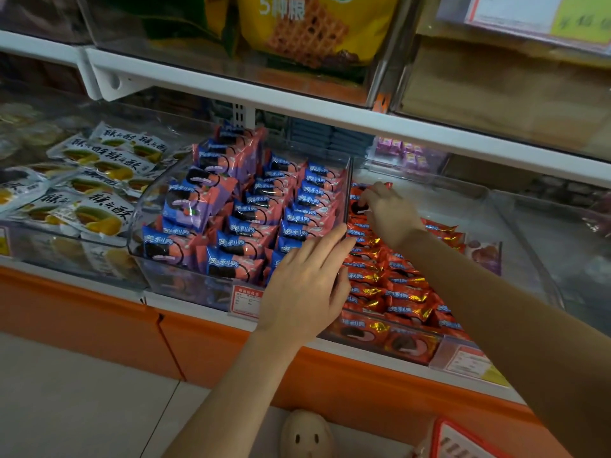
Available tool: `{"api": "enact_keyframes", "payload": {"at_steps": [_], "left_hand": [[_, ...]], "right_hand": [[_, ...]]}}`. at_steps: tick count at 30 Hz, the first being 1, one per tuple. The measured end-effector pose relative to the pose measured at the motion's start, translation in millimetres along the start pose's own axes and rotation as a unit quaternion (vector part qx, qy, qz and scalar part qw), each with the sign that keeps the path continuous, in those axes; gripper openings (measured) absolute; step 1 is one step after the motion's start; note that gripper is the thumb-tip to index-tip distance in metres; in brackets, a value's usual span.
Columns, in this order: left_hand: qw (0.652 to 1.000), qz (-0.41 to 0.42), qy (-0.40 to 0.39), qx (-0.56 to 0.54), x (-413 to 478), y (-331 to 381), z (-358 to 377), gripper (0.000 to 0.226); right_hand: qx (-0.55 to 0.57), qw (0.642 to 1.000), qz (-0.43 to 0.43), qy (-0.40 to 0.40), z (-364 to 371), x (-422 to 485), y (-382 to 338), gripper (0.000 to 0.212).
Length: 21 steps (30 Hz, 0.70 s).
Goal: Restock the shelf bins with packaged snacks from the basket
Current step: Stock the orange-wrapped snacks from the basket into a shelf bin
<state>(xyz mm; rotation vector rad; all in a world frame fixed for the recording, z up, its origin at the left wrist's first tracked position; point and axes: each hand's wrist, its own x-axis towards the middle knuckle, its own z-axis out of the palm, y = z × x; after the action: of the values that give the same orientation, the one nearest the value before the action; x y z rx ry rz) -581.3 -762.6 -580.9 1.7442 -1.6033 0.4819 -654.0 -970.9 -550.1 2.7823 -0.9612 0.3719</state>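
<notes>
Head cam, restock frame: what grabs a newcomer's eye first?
The clear bin at centre, packed with pink-and-blue packets, dominates. To its right, red-and-gold packets fill the next bin, where the right hand pinches a red packet near the back. The left hand rests flat on the divider between them.

A shop: price tags (245,301) front clear bins (185,279) of packaged snacks (231,233).

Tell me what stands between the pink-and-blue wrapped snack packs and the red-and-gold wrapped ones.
In the head view, a clear plastic bin wall separates them; the left hand covers its near part.
</notes>
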Motion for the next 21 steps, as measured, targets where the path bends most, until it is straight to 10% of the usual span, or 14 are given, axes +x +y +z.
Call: {"api": "enact_keyframes", "payload": {"at_steps": [10, 21], "left_hand": [[0.998, -0.030, -0.034, 0.032, 4.4, 9.9, -6.8, 0.039], [0.978, 0.070, -0.124, 0.151, -17.5, 91.0, -7.7, 0.061]], "right_hand": [[0.157, 0.986, 0.049, -0.008, -32.4, -79.0, -1.9, 0.038], [0.031, 0.999, 0.026, -0.010, -50.8, -247.0, 38.4, 0.048]]}}
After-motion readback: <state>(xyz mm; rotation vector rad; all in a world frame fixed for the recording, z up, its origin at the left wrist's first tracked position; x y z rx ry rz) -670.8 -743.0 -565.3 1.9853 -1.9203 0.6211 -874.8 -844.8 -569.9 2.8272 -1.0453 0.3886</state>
